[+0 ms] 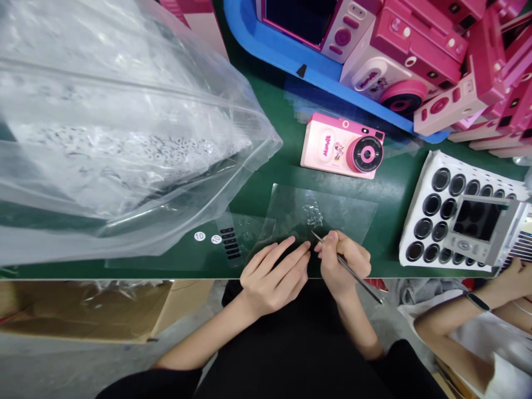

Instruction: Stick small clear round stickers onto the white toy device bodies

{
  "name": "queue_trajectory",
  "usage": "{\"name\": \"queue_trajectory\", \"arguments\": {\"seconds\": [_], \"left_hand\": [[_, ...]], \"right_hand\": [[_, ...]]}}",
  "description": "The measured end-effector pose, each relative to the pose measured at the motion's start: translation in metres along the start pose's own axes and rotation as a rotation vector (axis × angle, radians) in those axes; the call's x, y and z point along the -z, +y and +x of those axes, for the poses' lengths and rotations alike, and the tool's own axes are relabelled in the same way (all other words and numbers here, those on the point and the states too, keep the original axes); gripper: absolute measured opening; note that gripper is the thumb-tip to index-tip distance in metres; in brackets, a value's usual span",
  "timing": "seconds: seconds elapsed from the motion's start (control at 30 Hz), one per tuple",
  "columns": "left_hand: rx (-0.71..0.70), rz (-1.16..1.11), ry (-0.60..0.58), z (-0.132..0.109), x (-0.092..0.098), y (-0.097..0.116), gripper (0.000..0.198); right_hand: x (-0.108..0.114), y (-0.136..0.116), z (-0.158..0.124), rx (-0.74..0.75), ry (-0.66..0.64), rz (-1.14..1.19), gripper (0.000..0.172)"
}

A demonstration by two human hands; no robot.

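Between thumb and fingers, my right hand [341,260] is closed on a thin metal tool like tweezers [359,280], its tip pointing up and left. That tip touches or hovers over a clear plastic sheet [286,208] that carries small transparent pieces [313,213]. My left hand [276,274] lies flat with fingers stretched over the sheet's lower edge. Beyond the sheet a pink and white camera [342,147] rests with its lens facing up. Left of my hand is a strip of small black rectangles [230,243], near two round white stickers [200,236] marked 10.
A large clear plastic bag [124,127] of small pieces fills the left. A blue tray [282,55] with several pink cameras stands at the back right. To the right lie a white holder of black discs [415,227], a grey device [477,227] and another person's hand [515,282].
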State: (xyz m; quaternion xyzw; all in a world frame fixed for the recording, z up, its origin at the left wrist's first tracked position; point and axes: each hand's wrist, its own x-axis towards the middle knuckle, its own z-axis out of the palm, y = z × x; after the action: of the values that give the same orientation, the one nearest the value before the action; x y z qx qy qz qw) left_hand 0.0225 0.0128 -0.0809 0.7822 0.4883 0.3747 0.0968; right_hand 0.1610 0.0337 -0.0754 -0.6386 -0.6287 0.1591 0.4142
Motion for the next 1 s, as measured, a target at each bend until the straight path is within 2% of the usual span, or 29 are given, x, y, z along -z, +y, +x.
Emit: {"name": "queue_trajectory", "arguments": {"seconds": [0.47, 1.0], "left_hand": [[-0.005, -0.010, -0.004, 0.0014, 0.0009, -0.0006, 0.016], [-0.004, 0.003, 0.002, 0.0022, 0.0008, -0.0005, 0.015]], "right_hand": [[0.0005, -0.0022, 0.0008, -0.028, -0.029, -0.026, 0.042], [0.0000, -0.0009, 0.0026, 0.057, -0.036, -0.006, 0.043]]}}
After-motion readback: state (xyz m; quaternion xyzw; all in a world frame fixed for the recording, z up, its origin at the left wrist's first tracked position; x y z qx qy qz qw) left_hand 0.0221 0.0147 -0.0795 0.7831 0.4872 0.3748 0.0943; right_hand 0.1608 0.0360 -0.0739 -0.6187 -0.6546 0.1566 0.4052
